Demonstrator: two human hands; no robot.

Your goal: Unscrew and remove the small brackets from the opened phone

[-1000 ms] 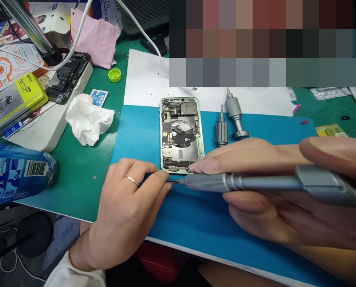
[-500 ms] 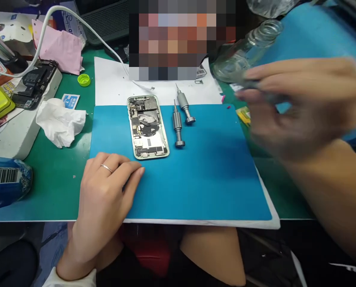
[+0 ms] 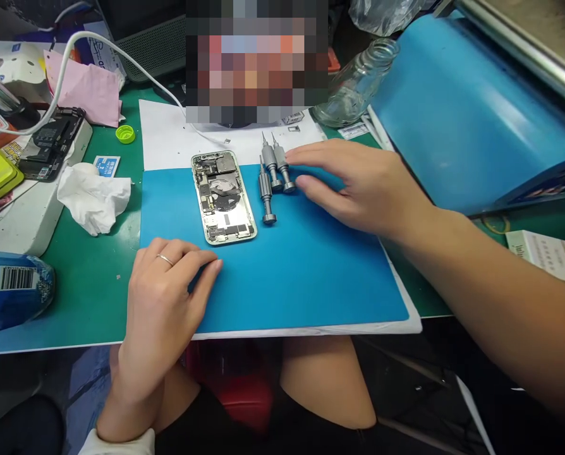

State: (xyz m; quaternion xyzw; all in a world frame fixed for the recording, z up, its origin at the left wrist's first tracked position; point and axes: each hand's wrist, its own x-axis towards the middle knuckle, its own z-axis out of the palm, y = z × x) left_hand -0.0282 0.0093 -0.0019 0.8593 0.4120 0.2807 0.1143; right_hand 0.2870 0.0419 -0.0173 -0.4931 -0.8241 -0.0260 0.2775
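Observation:
An opened phone lies on the blue mat, its circuit boards and inner parts exposed. Right of it lie three grey precision screwdrivers: a front one, a middle one and a right one, their thin tips pointing to the back. My right hand is just right of that last screwdriver, thumb and index finger apart, holding nothing. Below the phone, my left hand rests on the mat's left part with its fingers curled, a ring on one; nothing shows in it.
White paper lies behind the mat. A glass jar leans at the back right, near a blue roll-like sheet. On the left are a crumpled tissue, a green cap, a white cable and a blue packet.
My right hand has come in from the right and let go of a grey screwdriver, which lies beside the other two. My left hand stays in place. The view has shifted slightly.

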